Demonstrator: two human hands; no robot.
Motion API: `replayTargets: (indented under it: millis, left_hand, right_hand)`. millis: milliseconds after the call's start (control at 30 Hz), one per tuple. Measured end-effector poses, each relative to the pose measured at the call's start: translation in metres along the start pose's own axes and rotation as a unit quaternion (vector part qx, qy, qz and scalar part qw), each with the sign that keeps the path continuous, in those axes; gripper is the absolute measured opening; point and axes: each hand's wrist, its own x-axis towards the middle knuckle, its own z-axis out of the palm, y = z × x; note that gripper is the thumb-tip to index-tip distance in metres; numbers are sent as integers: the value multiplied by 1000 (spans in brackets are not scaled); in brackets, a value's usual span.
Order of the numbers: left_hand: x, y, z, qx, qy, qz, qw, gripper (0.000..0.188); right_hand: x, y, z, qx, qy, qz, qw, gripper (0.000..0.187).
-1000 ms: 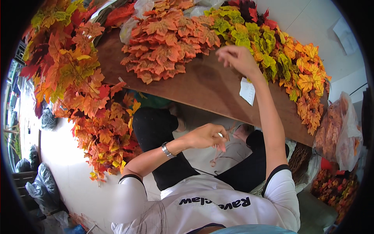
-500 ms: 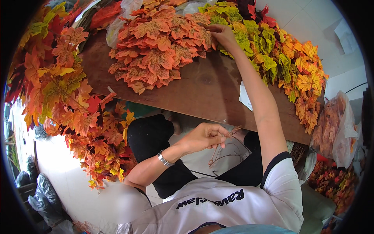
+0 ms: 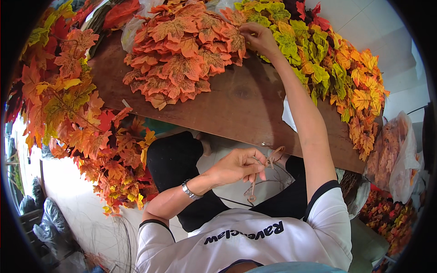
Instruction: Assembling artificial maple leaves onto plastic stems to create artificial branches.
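My left hand [image 3: 240, 166], with a metal watch on its wrist, is above my lap. Its thumb and fingers pinch a thin brown artificial stem [image 3: 253, 191] with curled ends. One looped end [image 3: 276, 154] sticks out to the right of the fingers. Farther off, my right hand [image 3: 261, 40] reaches to the right edge of a heap of orange artificial maple leaves [image 3: 182, 63]. Its fingers are closed at the border of an orange leaf [image 3: 236, 39]; the fingertips are partly hidden. The heap rests on a brown wooden board [image 3: 232, 100].
Yellow-green leaves [image 3: 287, 43] and yellow-orange leaves [image 3: 362, 98] line the board's right side. Orange leaf garlands [image 3: 91, 141] hang at the left. A white paper [image 3: 288, 116] lies beneath my right forearm. A clear bag of leaves [image 3: 393, 157] stands at the right.
My left hand has dropped slightly, and the stem in it has turned, its loop now standing out at the right. My right hand stays at the heap's right edge, with its fingers more curled in.
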Motion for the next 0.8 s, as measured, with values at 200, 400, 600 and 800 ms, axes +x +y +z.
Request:
replayTargets:
  millis: [200, 400, 600, 800]
  left_hand:
    - [5, -6, 2, -57, -21, 24, 998, 11]
    - [4, -5, 3, -50, -18, 47, 997, 12]
    - [-5, -14, 2, -94, 34, 37, 994, 10]
    - [-5, -24, 2, -89, 36, 47, 994, 10]
  right_hand:
    - [-12, 1, 6, 36, -86, 81, 992, 21]
    - [-15, 3, 7, -23, -59, 4, 998, 20]
    - [-31, -11, -17, 378, 84, 210, 898, 24]
    - [-50, -46, -38, 365, 136, 212, 896, 15]
